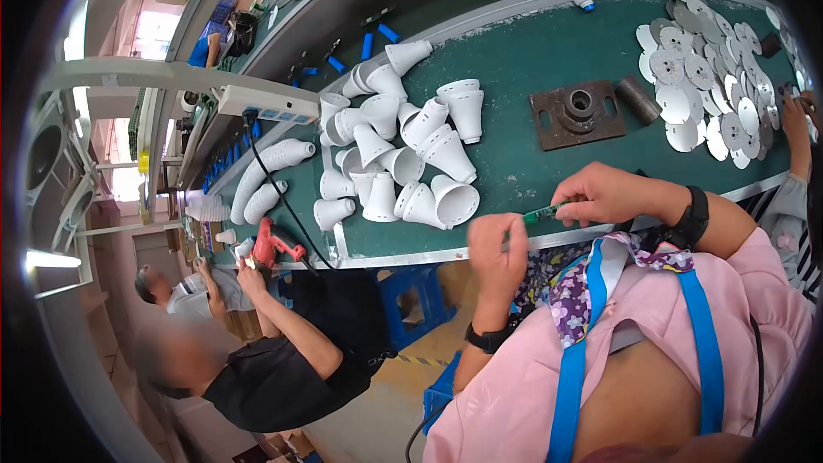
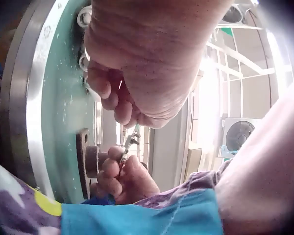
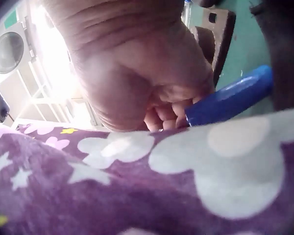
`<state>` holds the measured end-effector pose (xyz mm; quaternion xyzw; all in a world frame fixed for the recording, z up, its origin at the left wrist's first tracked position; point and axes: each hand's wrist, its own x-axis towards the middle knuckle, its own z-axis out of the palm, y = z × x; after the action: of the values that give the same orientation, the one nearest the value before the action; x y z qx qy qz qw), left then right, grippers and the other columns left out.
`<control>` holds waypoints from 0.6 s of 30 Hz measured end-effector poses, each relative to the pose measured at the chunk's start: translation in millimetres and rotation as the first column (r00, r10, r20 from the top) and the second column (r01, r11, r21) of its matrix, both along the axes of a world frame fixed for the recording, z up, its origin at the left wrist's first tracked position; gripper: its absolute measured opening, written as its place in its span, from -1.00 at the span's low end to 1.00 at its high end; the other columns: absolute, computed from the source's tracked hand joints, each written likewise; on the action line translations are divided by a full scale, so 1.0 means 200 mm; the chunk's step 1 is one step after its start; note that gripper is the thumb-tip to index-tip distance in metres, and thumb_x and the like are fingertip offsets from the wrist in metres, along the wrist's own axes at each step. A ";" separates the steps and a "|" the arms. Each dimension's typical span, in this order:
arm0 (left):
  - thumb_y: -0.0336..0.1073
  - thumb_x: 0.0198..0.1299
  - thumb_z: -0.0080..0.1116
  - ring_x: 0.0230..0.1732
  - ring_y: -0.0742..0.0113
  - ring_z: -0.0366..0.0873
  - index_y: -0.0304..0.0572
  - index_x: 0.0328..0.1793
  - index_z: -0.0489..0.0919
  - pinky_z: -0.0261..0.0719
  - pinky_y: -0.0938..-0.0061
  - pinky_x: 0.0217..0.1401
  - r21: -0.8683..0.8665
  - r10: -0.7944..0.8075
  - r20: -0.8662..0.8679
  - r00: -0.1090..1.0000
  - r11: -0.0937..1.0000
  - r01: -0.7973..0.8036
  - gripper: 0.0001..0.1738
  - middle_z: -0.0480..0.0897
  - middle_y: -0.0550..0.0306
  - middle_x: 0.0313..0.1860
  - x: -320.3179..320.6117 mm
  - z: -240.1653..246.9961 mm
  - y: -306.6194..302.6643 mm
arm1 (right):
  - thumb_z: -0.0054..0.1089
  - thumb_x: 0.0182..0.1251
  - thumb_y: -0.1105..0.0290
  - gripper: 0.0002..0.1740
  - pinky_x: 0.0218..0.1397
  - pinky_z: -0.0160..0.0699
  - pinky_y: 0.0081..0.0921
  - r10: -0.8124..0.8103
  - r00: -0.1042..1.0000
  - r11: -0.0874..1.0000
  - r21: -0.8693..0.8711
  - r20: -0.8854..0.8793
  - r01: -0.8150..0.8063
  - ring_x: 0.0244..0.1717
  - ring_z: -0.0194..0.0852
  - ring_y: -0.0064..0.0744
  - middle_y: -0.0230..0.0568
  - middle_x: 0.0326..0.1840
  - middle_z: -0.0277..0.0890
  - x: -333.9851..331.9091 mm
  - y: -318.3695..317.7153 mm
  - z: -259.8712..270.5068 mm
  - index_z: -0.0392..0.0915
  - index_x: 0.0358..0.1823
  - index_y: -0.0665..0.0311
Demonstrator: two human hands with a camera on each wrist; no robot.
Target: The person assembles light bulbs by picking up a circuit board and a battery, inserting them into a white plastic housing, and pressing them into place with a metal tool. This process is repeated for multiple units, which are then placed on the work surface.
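A small green circuit board (image 1: 542, 213) spans the gap between my two hands, above the bench's front edge. My left hand (image 1: 497, 253) pinches one end of it at the fingertips. The other end is between the thumb and fingers of my right hand (image 1: 600, 195). In the left wrist view the narrow board (image 2: 132, 138) shows small parts on its side. A glossy blue tube-shaped piece (image 3: 230, 98) sticks out beside the curled fingers of the right hand in the right wrist view; whether that hand holds it I cannot tell.
White cone-shaped lamp housings (image 1: 377, 146) are heaped on the green bench (image 1: 514, 43). Past the right hand lie a steel block (image 1: 579, 113), a metal cylinder (image 1: 639, 99) and piled round discs (image 1: 686, 77). Blue tubes (image 1: 367, 45) lie behind. At left, another person handles a red tool (image 1: 273, 244).
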<state>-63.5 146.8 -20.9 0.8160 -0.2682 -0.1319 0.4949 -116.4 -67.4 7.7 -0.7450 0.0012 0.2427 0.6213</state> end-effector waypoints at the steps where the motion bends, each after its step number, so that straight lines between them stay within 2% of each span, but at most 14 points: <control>1: -0.35 0.04 0.15 -0.22 0.24 0.41 -0.29 -0.17 0.48 0.35 0.40 -0.14 0.061 0.104 0.416 0.903 0.988 -0.143 -0.76 0.51 0.07 -0.27 0.02 0.02 0.01 | 0.09 0.23 0.32 -0.78 -0.43 0.44 -0.65 -0.038 0.999 0.999 -0.016 0.007 0.038 -0.51 0.46 -0.62 -0.34 -0.45 0.53 0.00 0.01 0.01 0.52 -0.26 0.36; 2: -0.37 0.00 0.16 -0.07 0.11 0.38 -0.26 -0.08 0.47 0.30 0.31 0.02 0.059 0.149 0.760 0.632 0.954 -0.295 -0.68 0.49 0.04 -0.14 0.04 0.04 0.02 | 0.09 0.23 0.32 -0.78 -0.43 0.44 -0.65 -0.035 0.999 0.999 -0.016 0.007 0.035 -0.51 0.46 -0.62 -0.34 -0.45 0.53 0.01 0.00 0.00 0.52 -0.26 0.36; 3: -0.37 0.00 0.16 -0.07 0.11 0.38 -0.26 -0.08 0.47 0.30 0.31 0.02 0.059 0.149 0.760 0.633 0.954 -0.295 -0.68 0.49 0.04 -0.14 0.07 0.05 0.04 | 0.08 0.24 0.33 -0.78 -0.41 0.45 -0.65 -0.152 0.988 0.985 0.083 0.012 0.150 -0.50 0.46 -0.62 -0.34 -0.46 0.52 0.01 0.00 -0.03 0.52 -0.25 0.36; 4: -0.39 -0.04 0.15 0.01 0.02 0.31 -0.23 -0.02 0.44 0.19 0.24 0.12 0.195 0.127 0.788 0.602 0.877 -0.440 -0.62 0.45 0.04 -0.06 0.10 0.05 0.05 | 0.07 0.25 0.33 -0.78 -0.39 0.45 -0.65 -0.268 0.964 0.948 0.180 0.005 0.262 -0.48 0.46 -0.62 -0.35 -0.47 0.52 0.02 -0.01 -0.04 0.52 -0.24 0.36; 5: -0.40 -0.07 0.15 0.10 -0.07 0.23 -0.20 0.04 0.42 0.08 0.18 0.21 0.313 0.097 0.813 0.574 0.758 -0.572 -0.54 0.41 0.04 0.02 0.13 0.06 0.06 | 0.04 0.27 0.35 -0.79 -0.37 0.46 -0.65 -0.285 0.958 0.940 0.189 -0.018 0.283 -0.46 0.45 -0.63 -0.35 -0.48 0.51 0.02 -0.01 -0.03 0.52 -0.23 0.36; 6: -0.40 -0.07 0.15 0.10 -0.07 0.23 -0.20 0.04 0.42 0.08 0.18 0.21 0.310 0.099 0.814 0.572 0.759 -0.573 -0.54 0.41 0.04 0.02 0.15 0.04 0.07 | 0.04 0.27 0.35 -0.79 -0.37 0.46 -0.65 -0.286 0.958 0.940 0.188 -0.015 0.284 -0.46 0.45 -0.63 -0.35 -0.48 0.51 0.02 -0.01 -0.02 0.52 -0.23 0.36; 8: -0.43 -0.09 0.14 0.08 -0.06 0.27 -0.20 0.00 0.44 0.04 0.13 0.22 0.329 0.041 0.796 0.604 0.808 -0.489 -0.58 0.45 0.04 -0.03 0.20 -0.01 0.09 | 0.05 0.26 0.34 -0.78 -0.39 0.45 -0.66 -0.245 0.970 0.960 0.138 -0.003 0.243 -0.49 0.45 -0.64 -0.35 -0.48 0.51 0.02 -0.01 -0.01 0.52 -0.22 0.36; 9: -0.49 -0.10 0.13 0.01 -0.03 0.35 -0.22 -0.09 0.48 0.19 0.14 0.14 0.308 0.043 0.782 0.622 0.840 -0.446 -0.65 0.49 0.01 -0.12 0.20 -0.01 0.07 | 0.05 0.26 0.34 -0.78 -0.39 0.45 -0.66 -0.249 0.969 0.959 0.138 -0.006 0.247 -0.49 0.45 -0.64 -0.35 -0.48 0.51 0.02 -0.01 -0.01 0.52 -0.22 0.36; 10: -0.49 -0.10 0.13 0.01 -0.03 0.35 -0.22 -0.09 0.48 0.19 0.14 0.14 0.310 0.041 0.779 0.625 0.842 -0.441 -0.65 0.49 0.01 -0.12 0.20 -0.02 0.05 | 0.06 0.25 0.32 -0.77 -0.42 0.45 -0.66 -0.241 0.970 0.965 0.108 0.008 0.239 -0.51 0.45 -0.63 -0.35 -0.50 0.51 0.02 0.00 0.01 0.53 -0.23 0.36; 12: -0.57 -0.11 0.11 -0.11 0.01 0.44 -0.23 -0.18 0.51 0.39 0.22 -0.03 0.141 0.104 0.643 0.759 0.958 -0.251 -0.72 0.51 0.00 -0.20 0.19 -0.06 0.00 | 0.07 0.24 0.30 -0.75 -0.45 0.44 -0.66 -0.235 0.972 0.969 0.077 0.014 0.233 -0.54 0.46 -0.63 -0.34 -0.52 0.51 0.02 0.01 0.01 0.53 -0.24 0.36; 13: -0.61 -0.14 0.12 -0.24 0.04 0.51 -0.25 -0.21 0.53 0.50 0.32 -0.23 0.091 0.100 0.682 0.724 0.971 -0.220 -0.71 0.52 -0.02 -0.24 0.17 -0.05 -0.04 | 0.08 0.22 0.28 -0.74 -0.49 0.43 -0.65 -0.201 0.979 0.980 0.010 0.023 0.201 -0.57 0.46 -0.62 -0.33 -0.54 0.52 0.03 0.01 0.01 0.54 -0.26 0.36; 14: -0.61 -0.14 0.12 -0.24 0.04 0.51 -0.25 -0.21 0.53 0.50 0.32 -0.23 0.091 0.097 0.679 0.728 0.973 -0.214 -0.71 0.52 -0.02 -0.24 0.14 -0.04 -0.08 | 0.09 0.20 0.26 -0.73 -0.52 0.42 -0.65 -0.168 0.985 0.984 -0.058 0.029 0.169 -0.61 0.46 -0.61 -0.31 -0.56 0.52 0.03 0.01 0.00 0.55 -0.27 0.36; 17: -0.59 -0.16 0.19 -0.37 0.15 0.54 -0.24 -0.20 0.56 0.53 0.47 -0.45 -0.008 0.093 0.696 0.712 0.992 -0.122 -0.70 0.52 -0.01 -0.24 0.07 -0.06 -0.18 | 0.11 0.17 0.24 -0.71 -0.55 0.41 -0.63 -0.180 0.983 0.981 -0.063 0.025 0.182 -0.64 0.47 -0.60 -0.30 -0.59 0.53 0.03 0.02 -0.03 0.55 -0.31 0.36; 18: -0.59 -0.16 0.19 -0.37 0.15 0.54 -0.24 -0.20 0.56 0.53 0.47 -0.45 -0.009 0.092 0.692 0.716 0.993 -0.119 -0.70 0.52 -0.01 -0.24 0.06 -0.06 -0.20 | 0.11 0.17 0.24 -0.71 -0.55 0.41 -0.63 -0.184 0.983 0.981 -0.066 0.021 0.185 -0.64 0.47 -0.60 -0.30 -0.59 0.53 0.03 0.02 -0.05 0.55 -0.31 0.36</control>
<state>-52.2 106.3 -32.5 0.8289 -0.3840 0.2052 0.3511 -110.4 -63.7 -1.4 -0.7639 0.0739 0.1783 0.6157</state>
